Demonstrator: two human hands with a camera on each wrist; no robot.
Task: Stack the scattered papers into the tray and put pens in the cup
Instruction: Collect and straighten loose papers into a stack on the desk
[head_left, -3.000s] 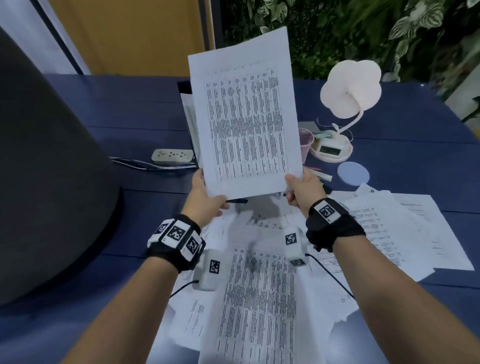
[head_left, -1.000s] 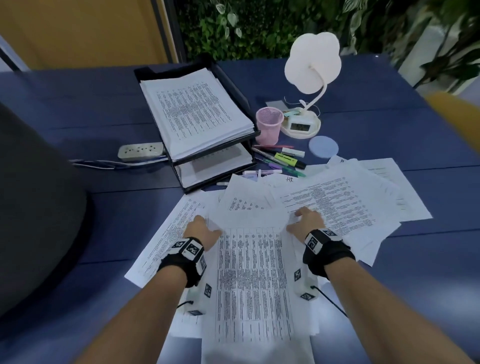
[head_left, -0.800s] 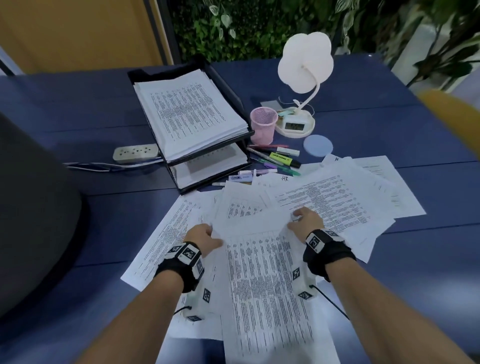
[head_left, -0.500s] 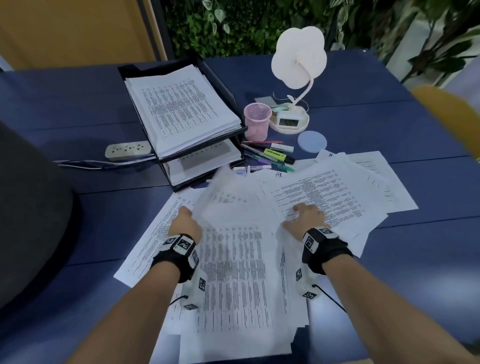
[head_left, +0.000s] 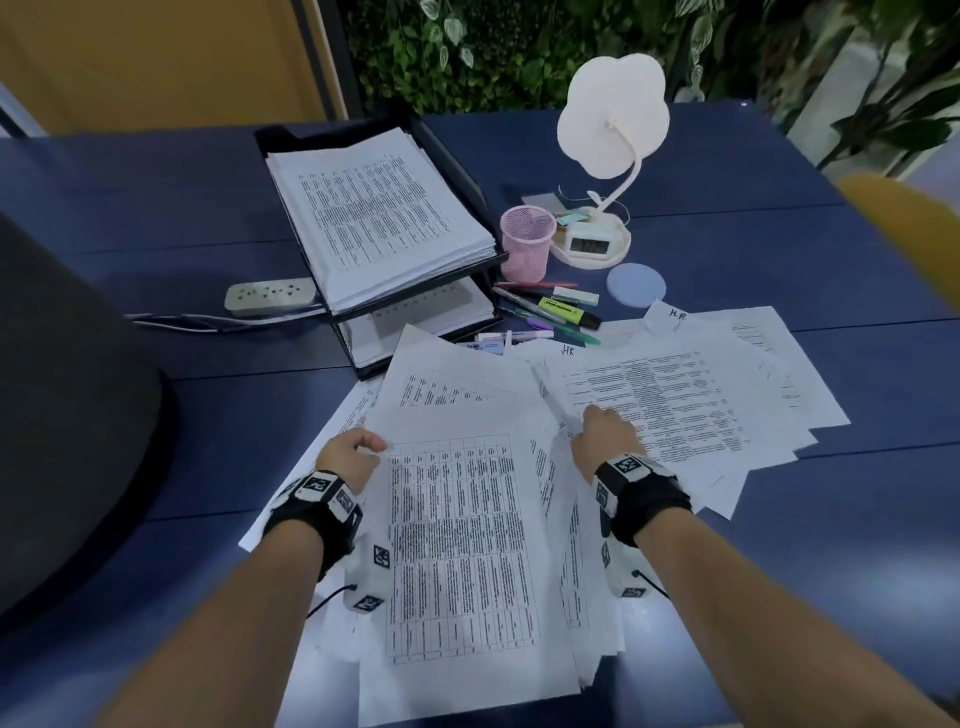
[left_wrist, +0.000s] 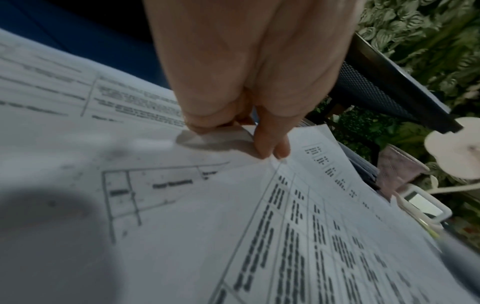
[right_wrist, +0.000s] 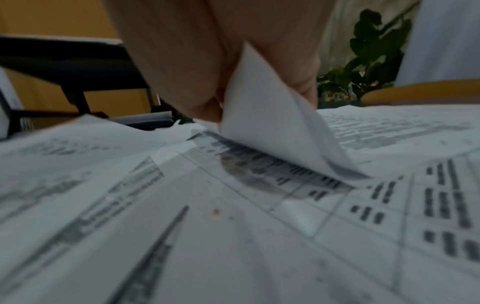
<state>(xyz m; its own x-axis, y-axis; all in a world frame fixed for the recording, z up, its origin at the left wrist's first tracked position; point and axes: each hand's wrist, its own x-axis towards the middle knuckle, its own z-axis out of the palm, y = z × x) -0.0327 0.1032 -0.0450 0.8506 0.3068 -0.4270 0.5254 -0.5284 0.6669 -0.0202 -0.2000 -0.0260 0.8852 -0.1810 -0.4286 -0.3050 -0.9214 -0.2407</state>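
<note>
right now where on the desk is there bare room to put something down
Bare blue table shows behind the lamp, left of the tray above the power strip, and right of the loose papers. Crowded: pens between the pink cup and the papers, and the whole front middle, where both hands grip sheets.

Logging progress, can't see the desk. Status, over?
Left hand and right hand pinching sheet edges. Tray part-filled. Pens beside cup.
</note>
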